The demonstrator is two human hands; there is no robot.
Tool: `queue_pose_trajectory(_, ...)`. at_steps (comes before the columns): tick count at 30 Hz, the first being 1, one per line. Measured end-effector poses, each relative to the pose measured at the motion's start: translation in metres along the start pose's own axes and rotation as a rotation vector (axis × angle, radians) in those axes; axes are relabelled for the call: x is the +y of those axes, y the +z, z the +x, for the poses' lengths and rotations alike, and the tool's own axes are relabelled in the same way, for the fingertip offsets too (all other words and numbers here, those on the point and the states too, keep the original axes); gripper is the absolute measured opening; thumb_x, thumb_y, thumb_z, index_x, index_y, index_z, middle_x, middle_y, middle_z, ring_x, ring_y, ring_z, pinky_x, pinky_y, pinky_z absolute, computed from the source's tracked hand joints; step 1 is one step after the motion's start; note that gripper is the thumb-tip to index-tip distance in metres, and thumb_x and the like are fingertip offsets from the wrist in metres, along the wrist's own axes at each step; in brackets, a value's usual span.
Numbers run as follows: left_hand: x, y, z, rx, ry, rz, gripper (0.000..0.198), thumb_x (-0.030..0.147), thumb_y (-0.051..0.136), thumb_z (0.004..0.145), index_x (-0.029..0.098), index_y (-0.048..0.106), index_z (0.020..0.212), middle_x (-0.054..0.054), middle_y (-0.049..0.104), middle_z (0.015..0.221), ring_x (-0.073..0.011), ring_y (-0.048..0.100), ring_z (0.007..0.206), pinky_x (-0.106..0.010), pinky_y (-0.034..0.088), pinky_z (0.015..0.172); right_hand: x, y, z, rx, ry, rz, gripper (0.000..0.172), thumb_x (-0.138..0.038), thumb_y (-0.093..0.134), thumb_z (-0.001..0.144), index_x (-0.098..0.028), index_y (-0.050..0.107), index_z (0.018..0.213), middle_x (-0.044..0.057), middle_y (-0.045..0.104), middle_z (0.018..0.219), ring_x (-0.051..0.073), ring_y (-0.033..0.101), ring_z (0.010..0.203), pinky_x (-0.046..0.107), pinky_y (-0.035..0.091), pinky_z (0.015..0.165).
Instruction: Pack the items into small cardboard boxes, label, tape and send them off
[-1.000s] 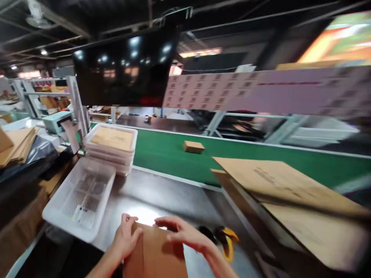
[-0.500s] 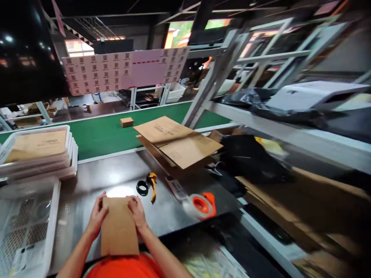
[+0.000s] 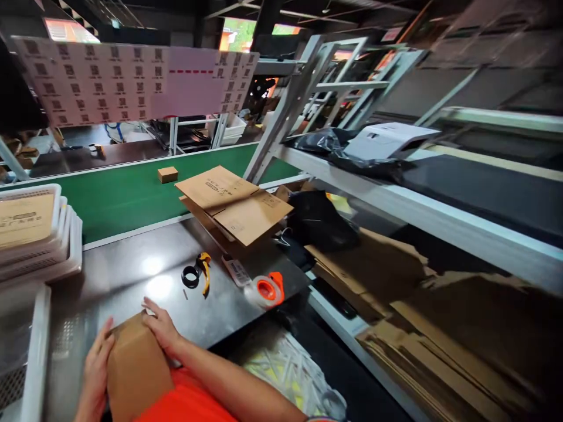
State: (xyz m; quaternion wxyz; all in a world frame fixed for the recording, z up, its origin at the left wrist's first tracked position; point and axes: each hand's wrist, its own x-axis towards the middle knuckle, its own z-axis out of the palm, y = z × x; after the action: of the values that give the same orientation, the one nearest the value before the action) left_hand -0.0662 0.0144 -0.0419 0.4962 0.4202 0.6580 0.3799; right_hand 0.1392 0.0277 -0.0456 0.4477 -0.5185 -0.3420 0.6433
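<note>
A brown cardboard box (image 3: 136, 366) is in both of my hands at the near edge of the metal table, close to my body. My left hand (image 3: 97, 360) presses along its left side, fingers toward the far end. Over the far right corner lies my right hand (image 3: 162, 328), gripping that side. Beyond the hands, a black ring (image 3: 190, 276) and a yellow-handled cutter (image 3: 204, 274) rest on the metal tabletop (image 3: 132, 290). A clear tape roll in an orange dispenser (image 3: 268, 290) sits at the right edge.
Stacked white baskets (image 3: 55, 246) stand at the left. Folded cardboard sheets (image 3: 233, 202) lie beside the green conveyor belt (image 3: 118, 205), which carries a small box (image 3: 168, 174). A metal shelf (image 3: 373, 187) and flattened cardboard (image 3: 440, 346) fill the right side.
My view has swung to the right, so everything appears farther left. The box has tilted from flat-facing to angled, and my hands have turned with it, still gripping it.
</note>
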Motion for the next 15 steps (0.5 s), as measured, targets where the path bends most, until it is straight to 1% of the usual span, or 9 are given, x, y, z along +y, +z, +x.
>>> queue_pose_trajectory(2, -0.002, -0.001, -0.002, 0.069, -0.091, -0.055, 0.093, 0.072, 0.072, 0.073, 0.025, 0.059, 0.152, -0.01, 0.069, 0.147, -0.0332, 0.077, 0.111, -0.042, 0.066, 0.088, 0.0, 0.004, 0.0, -0.004, -0.037, -0.051, 0.055, -0.051, 0.069, 0.08, -0.025, 0.075, 0.129, 0.003, 0.078, 0.096, 0.024, 0.069, 0.087, 0.042, 0.057, 0.086)
queue_pose_trajectory(4, -0.001, -0.006, -0.001, 0.04, -0.083, -0.005, 0.085, 0.071, 0.073, 0.073, 0.022, 0.067, 0.142, -0.011, 0.071, 0.143, -0.0356, 0.074, 0.119, -0.046, 0.063, 0.099, -0.004, 0.006, -0.001, -0.049, -0.121, -0.143, 0.037, -0.049, 0.06, 0.087, -0.028, 0.082, 0.109, 0.001, 0.08, 0.098, 0.026, 0.071, 0.095, 0.044, 0.057, 0.092)
queue_pose_trajectory(5, 0.001, -0.01, 0.001, 0.004, -0.043, 0.043, 0.076, 0.073, 0.07, 0.077, 0.021, 0.073, 0.133, -0.011, 0.073, 0.14, -0.0367, 0.071, 0.125, -0.05, 0.059, 0.108, -0.007, 0.007, 0.0, -0.066, -0.175, -0.186, 0.034, -0.048, 0.057, 0.09, -0.028, 0.083, 0.1, 0.0, 0.08, 0.1, 0.026, 0.071, 0.1, 0.044, 0.055, 0.097)
queue_pose_trajectory(7, 0.003, -0.017, 0.01, -0.023, 0.126, 0.159, 0.064, 0.073, 0.06, 0.085, 0.023, 0.079, 0.121, -0.01, 0.073, 0.141, -0.0367, 0.063, 0.137, -0.055, 0.048, 0.121, -0.01, 0.008, 0.005, -0.088, -0.318, -0.254, 0.033, -0.047, 0.056, 0.093, -0.027, 0.083, 0.095, 0.002, 0.081, 0.104, 0.026, 0.071, 0.106, 0.045, 0.053, 0.104)
queue_pose_trajectory(9, -0.003, -0.022, 0.022, -0.018, 0.366, 0.279, 0.056, 0.068, 0.056, 0.092, 0.026, 0.079, 0.122, -0.008, 0.066, 0.152, -0.0351, 0.053, 0.149, -0.057, 0.04, 0.127, -0.008, 0.01, 0.015, -0.136, -0.521, -0.331, 0.034, -0.045, 0.056, 0.095, -0.024, 0.081, 0.103, 0.007, 0.08, 0.111, 0.026, 0.072, 0.11, 0.046, 0.052, 0.107)
queue_pose_trajectory(11, -0.021, -0.024, 0.033, -0.008, 0.578, 0.392, 0.049, 0.06, 0.058, 0.094, 0.029, 0.079, 0.125, -0.006, 0.06, 0.159, -0.0355, 0.044, 0.156, -0.06, 0.037, 0.129, 0.001, 0.01, 0.024, -0.21, -0.702, -0.424, 0.037, -0.045, 0.053, 0.096, -0.022, 0.079, 0.11, 0.012, 0.079, 0.118, 0.028, 0.071, 0.116, 0.049, 0.051, 0.11)
queue_pose_trajectory(12, -0.034, -0.025, 0.037, -0.008, 0.647, 0.442, 0.045, 0.057, 0.06, 0.094, 0.031, 0.079, 0.125, -0.005, 0.06, 0.159, -0.0361, 0.042, 0.157, -0.061, 0.037, 0.128, 0.007, 0.007, 0.026, -0.245, -0.737, -0.472, 0.038, -0.045, 0.052, 0.095, -0.023, 0.078, 0.112, 0.012, 0.079, 0.121, 0.028, 0.07, 0.12, 0.051, 0.049, 0.112)
queue_pose_trajectory(14, -0.068, -0.026, 0.041, -0.027, 0.719, 0.525, 0.038, 0.051, 0.061, 0.093, 0.037, 0.082, 0.121, -0.002, 0.066, 0.152, -0.0367, 0.045, 0.155, -0.062, 0.042, 0.125, 0.016, -0.008, 0.023, -0.261, -0.712, -0.577, 0.037, -0.051, 0.055, 0.092, -0.028, 0.077, 0.111, 0.006, 0.08, 0.122, 0.029, 0.069, 0.124, 0.054, 0.047, 0.114)
queue_pose_trajectory(15, -0.086, -0.027, 0.041, -0.05, 0.732, 0.557, 0.035, 0.048, 0.061, 0.094, 0.041, 0.082, 0.121, -0.001, 0.068, 0.15, -0.0358, 0.049, 0.153, -0.06, 0.045, 0.123, 0.018, -0.023, 0.018, -0.194, -0.664, -0.623, 0.035, -0.055, 0.06, 0.088, -0.032, 0.078, 0.108, 0.002, 0.081, 0.119, 0.029, 0.07, 0.123, 0.054, 0.047, 0.114)
